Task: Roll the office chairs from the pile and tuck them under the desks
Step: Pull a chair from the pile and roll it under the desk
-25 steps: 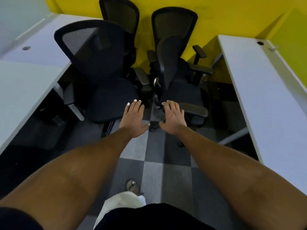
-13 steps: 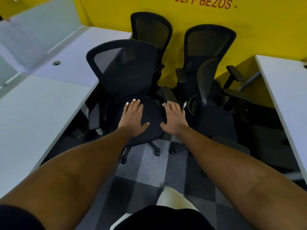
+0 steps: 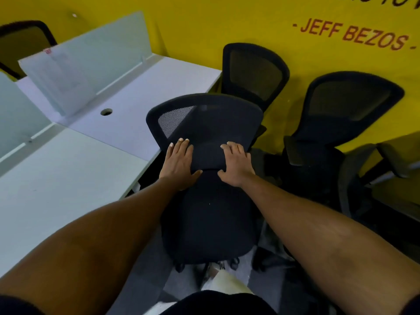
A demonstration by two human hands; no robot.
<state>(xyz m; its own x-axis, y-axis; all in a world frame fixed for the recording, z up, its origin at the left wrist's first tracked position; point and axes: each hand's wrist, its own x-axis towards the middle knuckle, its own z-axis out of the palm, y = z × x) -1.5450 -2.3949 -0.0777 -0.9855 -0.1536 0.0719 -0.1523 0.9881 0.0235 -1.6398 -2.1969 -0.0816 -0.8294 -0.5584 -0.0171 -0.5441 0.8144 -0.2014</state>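
Observation:
A black mesh-back office chair (image 3: 211, 223) stands right in front of me, its seat towards me and its backrest beside the corner of the white desk (image 3: 68, 178) on the left. My left hand (image 3: 179, 162) and my right hand (image 3: 236, 164) lie flat, palms down, over the lower part of its backrest, thumbs pointing at each other. Neither hand is closed around anything. Two more black chairs (image 3: 254, 71) (image 3: 347, 103) stand behind it against the yellow wall. A further chair with grey armrests (image 3: 354, 178) is crowded in at the right.
A second white desk (image 3: 147, 92) with a cable hole adjoins the left one, with frosted dividers (image 3: 86, 57) behind it. Another chair back (image 3: 22, 39) shows beyond the dividers at far left. The floor is grey checkered carpet (image 3: 145, 280).
The view has moved forward and left towards the pile. The nearest chair now fills the centre, and my hands have gone from hovering above the floor to lying over its lower backrest.

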